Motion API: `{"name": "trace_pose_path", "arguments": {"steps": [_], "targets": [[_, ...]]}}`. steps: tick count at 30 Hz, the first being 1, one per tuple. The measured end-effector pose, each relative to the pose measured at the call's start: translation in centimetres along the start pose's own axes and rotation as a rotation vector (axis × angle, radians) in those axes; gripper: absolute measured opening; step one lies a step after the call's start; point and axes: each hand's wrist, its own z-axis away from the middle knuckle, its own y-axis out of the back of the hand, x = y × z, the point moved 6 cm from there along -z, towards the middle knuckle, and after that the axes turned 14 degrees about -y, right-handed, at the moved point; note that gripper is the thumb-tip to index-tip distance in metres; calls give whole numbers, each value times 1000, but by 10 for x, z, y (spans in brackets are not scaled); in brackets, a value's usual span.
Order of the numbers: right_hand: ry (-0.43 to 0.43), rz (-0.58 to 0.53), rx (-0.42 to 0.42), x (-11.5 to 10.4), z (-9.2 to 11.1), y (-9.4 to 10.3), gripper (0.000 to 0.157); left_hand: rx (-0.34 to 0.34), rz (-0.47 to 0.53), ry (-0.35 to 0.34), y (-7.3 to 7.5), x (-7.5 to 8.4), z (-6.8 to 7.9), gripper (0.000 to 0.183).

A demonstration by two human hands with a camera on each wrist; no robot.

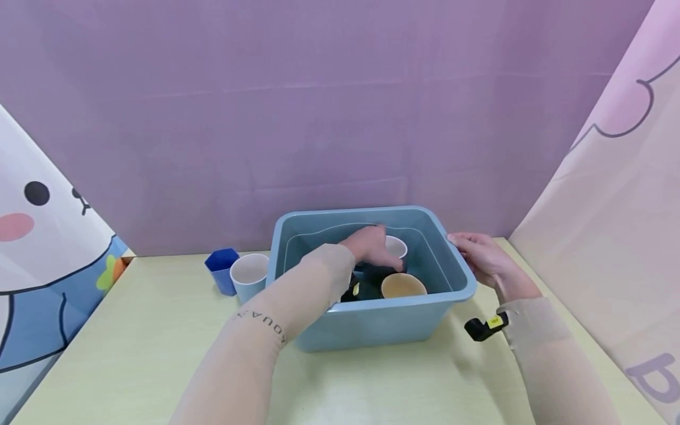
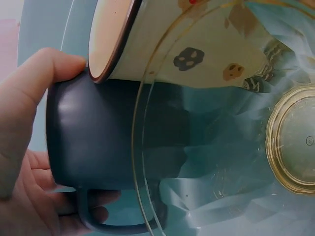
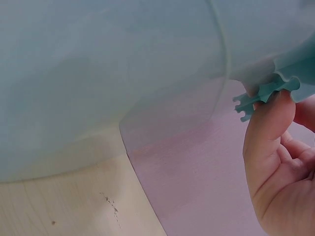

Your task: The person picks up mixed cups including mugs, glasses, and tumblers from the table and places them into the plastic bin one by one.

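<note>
A light blue plastic bin [image 1: 366, 327] stands on the table with several cups in it. My left hand [image 1: 374, 247] reaches inside and grips a dark blue mug [image 2: 108, 132], thumb at one end and fingers by its handle side. Against that mug lies a cream mug with printed spots [image 2: 162, 64]. A clear, gold-rimmed vessel [image 2: 290, 142] fills the right of the left wrist view. A white cup [image 1: 395, 245] and a tan-lined cup [image 1: 404, 285] show in the bin. My right hand [image 1: 486, 262] pinches the bin's right rim, thumb visible in the right wrist view.
Left of the bin stand a dark blue hexagonal cup [image 1: 222, 273] and a white-lined, pale blue cup [image 1: 249, 282], close together. A purple cloth [image 1: 265, 118] hangs behind the pale wooden table [image 1: 159, 342]. Printed cloths flank both sides.
</note>
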Motion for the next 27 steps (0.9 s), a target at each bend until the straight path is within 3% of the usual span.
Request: {"name": "trace_pose_path", "arguments": {"steps": [7, 14, 27], "targets": [[11, 24, 25, 1, -4, -1, 22, -25, 17, 10, -2, -5, -1, 67], [-3, 32, 36, 1, -4, -4, 21, -27, 73, 20, -3, -9, 3, 76], [2, 26, 23, 1, -5, -11, 22, -53, 72, 57, -5, -17, 10, 84]]}}
